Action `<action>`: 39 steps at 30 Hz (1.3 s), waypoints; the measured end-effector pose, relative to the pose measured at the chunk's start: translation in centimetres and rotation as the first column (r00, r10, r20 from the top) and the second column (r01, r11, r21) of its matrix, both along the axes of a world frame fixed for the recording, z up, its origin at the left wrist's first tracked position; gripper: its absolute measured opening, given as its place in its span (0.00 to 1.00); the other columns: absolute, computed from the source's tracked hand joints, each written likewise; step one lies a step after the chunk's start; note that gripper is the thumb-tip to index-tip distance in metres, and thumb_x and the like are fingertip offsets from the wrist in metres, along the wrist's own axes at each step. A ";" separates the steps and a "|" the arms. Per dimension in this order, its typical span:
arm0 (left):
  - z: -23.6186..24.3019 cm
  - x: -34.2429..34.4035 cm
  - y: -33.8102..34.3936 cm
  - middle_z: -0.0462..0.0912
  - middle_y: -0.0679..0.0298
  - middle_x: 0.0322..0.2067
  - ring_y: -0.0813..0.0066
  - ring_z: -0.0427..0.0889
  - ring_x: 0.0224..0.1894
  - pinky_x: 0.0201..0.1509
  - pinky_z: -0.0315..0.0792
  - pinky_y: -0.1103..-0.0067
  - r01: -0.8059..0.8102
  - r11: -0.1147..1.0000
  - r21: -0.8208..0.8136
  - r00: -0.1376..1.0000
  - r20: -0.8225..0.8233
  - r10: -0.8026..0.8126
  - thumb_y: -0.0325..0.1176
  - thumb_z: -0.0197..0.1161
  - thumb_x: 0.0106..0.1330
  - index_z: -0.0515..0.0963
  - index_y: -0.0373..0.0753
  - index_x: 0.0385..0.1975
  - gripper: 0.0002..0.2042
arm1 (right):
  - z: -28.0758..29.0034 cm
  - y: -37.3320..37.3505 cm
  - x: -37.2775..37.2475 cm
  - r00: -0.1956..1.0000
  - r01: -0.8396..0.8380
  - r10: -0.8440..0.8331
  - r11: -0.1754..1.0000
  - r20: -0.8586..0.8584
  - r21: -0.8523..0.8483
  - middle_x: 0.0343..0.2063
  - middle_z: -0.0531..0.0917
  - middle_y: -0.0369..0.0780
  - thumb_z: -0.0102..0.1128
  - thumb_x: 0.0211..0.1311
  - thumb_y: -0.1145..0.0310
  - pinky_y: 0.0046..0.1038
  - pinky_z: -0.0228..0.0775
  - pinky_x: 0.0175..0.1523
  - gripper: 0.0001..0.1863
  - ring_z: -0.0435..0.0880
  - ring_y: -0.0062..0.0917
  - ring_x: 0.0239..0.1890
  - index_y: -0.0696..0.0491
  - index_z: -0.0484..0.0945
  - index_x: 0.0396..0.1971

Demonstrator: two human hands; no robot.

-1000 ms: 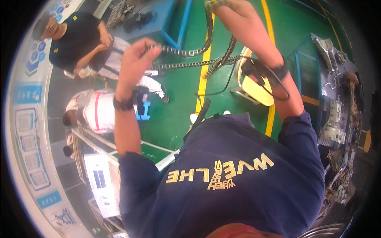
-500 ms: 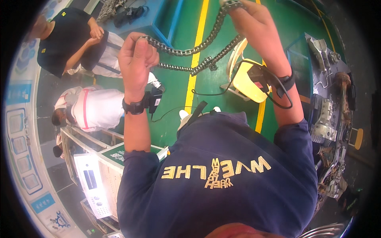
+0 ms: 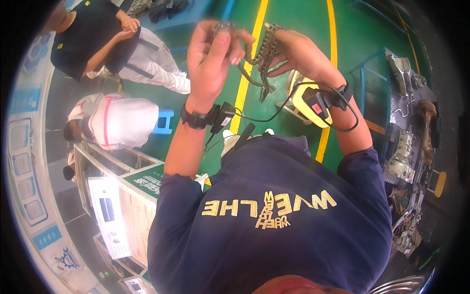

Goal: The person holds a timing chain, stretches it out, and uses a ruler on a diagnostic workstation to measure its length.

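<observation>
A dark metal link chain [image 3: 266,54] hangs between my two raised hands at the top of the view. My left hand [image 3: 215,51] is closed on one part of it, the thumb up and the fingertips smeared by motion. My right hand [image 3: 301,55] pinches another part, its lower fingers curled behind the chain. Loops hang close together in the gap, and a loose end dangles below over the green floor. Each wrist wears a black strap with a small box, and a black cable runs from the right one.
At left, one person [image 3: 98,39] stands with hands together; another in a white top [image 3: 127,120] is near a blue stool [image 3: 164,121]. A yellow seat [image 3: 308,105] stands below my right hand. Metal vehicle parts [image 3: 404,152] lie at right. A white-panelled cabinet [image 3: 107,215] is at lower left.
My hands have come together, the left moving right and up, the right moving left and slightly down. The chain, stretched wide before, now hangs in bunched loops between them.
</observation>
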State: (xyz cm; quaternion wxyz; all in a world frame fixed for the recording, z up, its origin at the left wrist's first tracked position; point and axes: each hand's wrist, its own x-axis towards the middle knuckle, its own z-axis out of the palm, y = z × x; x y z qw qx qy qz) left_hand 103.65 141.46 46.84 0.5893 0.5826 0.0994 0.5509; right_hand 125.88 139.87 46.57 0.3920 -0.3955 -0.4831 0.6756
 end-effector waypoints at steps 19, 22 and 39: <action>2.9 -4.6 11.5 0.75 0.68 0.28 0.88 0.66 0.20 0.21 0.60 0.88 -0.038 0.883 -0.467 0.989 0.111 0.101 0.35 0.55 0.80 0.72 0.38 0.39 0.08 | -6.0 -6.3 0.5 0.980 -0.169 0.171 0.985 0.100 -0.025 0.21 0.74 0.31 0.52 0.78 0.54 0.20 0.68 0.33 0.20 0.73 0.16 0.24 0.58 0.79 0.41; 3.2 -7.7 12.5 0.69 0.72 0.23 0.88 0.63 0.20 0.21 0.59 0.88 0.185 0.749 -0.637 0.964 0.264 -0.014 0.37 0.54 0.80 0.72 0.37 0.38 0.10 | -7.7 -4.9 2.3 0.968 -0.058 0.036 0.995 0.248 0.081 0.21 0.74 0.30 0.52 0.78 0.56 0.19 0.65 0.32 0.18 0.73 0.15 0.25 0.58 0.80 0.41; 7.9 -7.1 -0.2 0.71 0.75 0.26 0.95 0.55 0.18 0.19 0.48 0.91 -0.025 0.886 -0.463 0.899 -0.397 -0.183 0.36 0.61 0.74 0.75 0.34 0.53 0.14 | -3.1 3.9 12.2 0.756 0.539 -0.655 0.617 -0.006 0.573 0.25 0.77 0.30 0.52 0.76 0.73 0.18 0.67 0.30 0.07 0.73 0.12 0.24 0.56 0.79 0.41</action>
